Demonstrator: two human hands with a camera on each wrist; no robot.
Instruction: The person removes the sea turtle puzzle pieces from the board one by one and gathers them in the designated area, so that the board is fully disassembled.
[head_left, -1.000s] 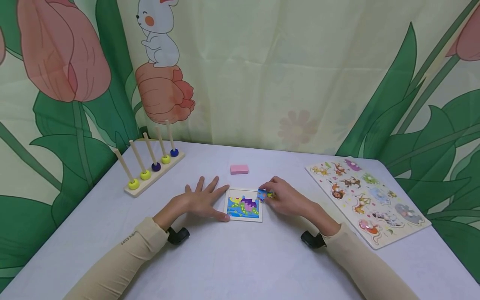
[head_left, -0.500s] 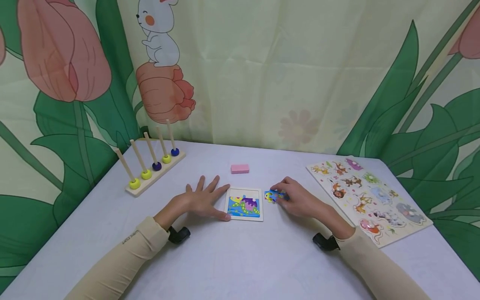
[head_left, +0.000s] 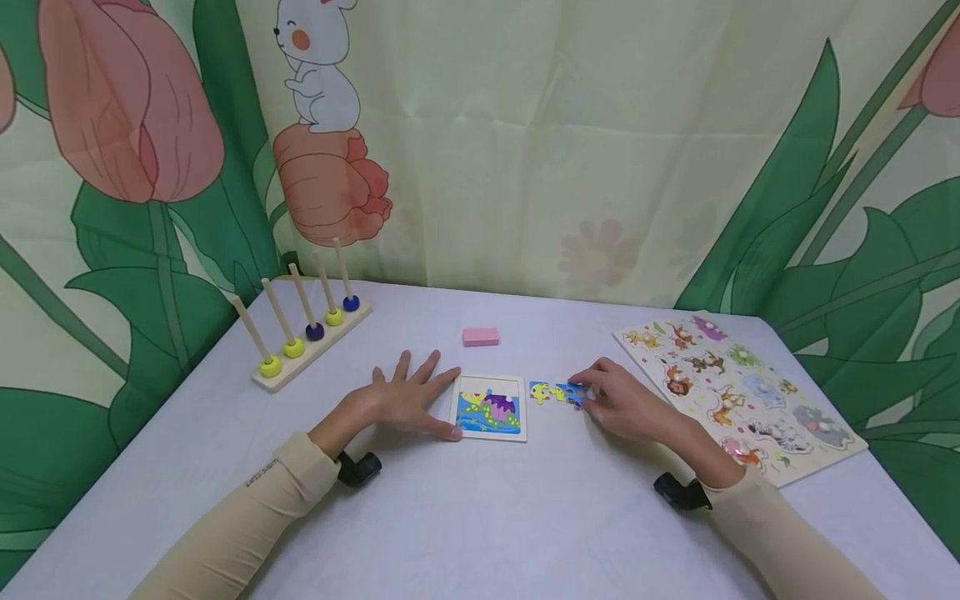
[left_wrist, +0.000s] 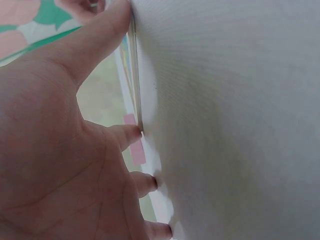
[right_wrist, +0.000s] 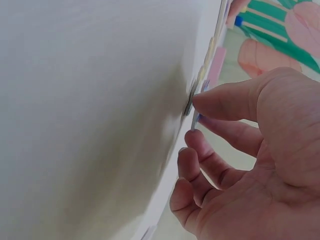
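**Your right hand (head_left: 626, 407) pinches a blue puzzle piece (head_left: 576, 394)**

You hold the blue puzzle piece between your thumb and first finger, low over the desk (head_left: 480, 517). It is to the right of the small puzzle frame (head_left: 490, 437). A yellow and blue puzzle piece (head_left: 539, 392) lies between it and the frame. I cannot tell if the two pieces touch.

Your left hand (head_left: 405, 406) has its fingers spread wide. Your thumb touches the near left corner of the frame, and your first finger touches the far left corner. Inside the frame is a bright picture with purple, yellow and blue parts. Bare pale wood shows along its top.

Behind the frame sits a pink block (head_left: 481, 337). Far to the left is a peg stand (head_left: 311, 348) with yellow and dark blue beads. On your right lies a big animal board (head_left: 701, 400).
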